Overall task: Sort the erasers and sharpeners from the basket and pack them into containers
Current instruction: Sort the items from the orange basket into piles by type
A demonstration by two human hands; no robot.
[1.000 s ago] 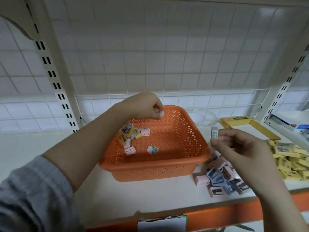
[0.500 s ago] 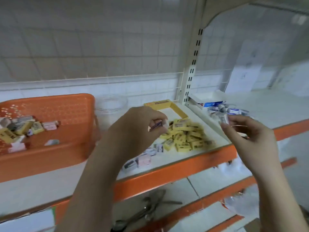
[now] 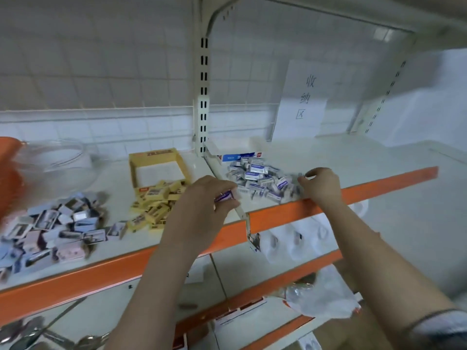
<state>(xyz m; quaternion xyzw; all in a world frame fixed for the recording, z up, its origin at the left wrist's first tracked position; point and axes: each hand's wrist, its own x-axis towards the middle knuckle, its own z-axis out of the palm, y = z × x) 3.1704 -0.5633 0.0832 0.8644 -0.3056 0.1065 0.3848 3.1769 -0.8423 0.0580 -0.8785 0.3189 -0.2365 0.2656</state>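
Current step, as judged: depositing sorted items onto the white-and-purple pile [image 3: 260,179], which lies on the shelf [image 3: 353,157] at about 1 o'clock from the view centre.

Left hand [image 3: 202,210]: fingers curled, pinching one small purple-wrapped eraser [image 3: 223,197] between thumb and fingertips. The item sits at the 9 o'clock edge of the white-and-purple pile, just above the shelf divider bracket [image 3: 240,210]. The grip is a light pinch, probably because the piece is small and only needs a short carry to the matching group.

Right hand [image 3: 321,185]: fingers curled down at the 3 o'clock edge of the same pile, touching its outer pieces. Whether an item is held inside the fingers cannot be told; a small grey shape shows near the thumb but is blurred.

Sorted groups on the shelf:
- Yellow erasers [image 3: 154,203] at 9 o'clock of the left hand, heaped in front of their open yellow box [image 3: 158,164], presumably so they can be packed into it later
- Mixed pink, blue and grey pieces [image 3: 55,231] at 8 o'clock, near the shelf front edge; too blurred to identify individually
- White-and-purple pile, beside a white-and-blue box [image 3: 238,152] at its 12 o'clock

The orange basket [image 3: 10,178] is at the far 9 o'clock edge, mostly out of view. A clear container [image 3: 58,157] stands just beside it, at its 3 o'clock.

Packing into containers appears not yet started for these groups
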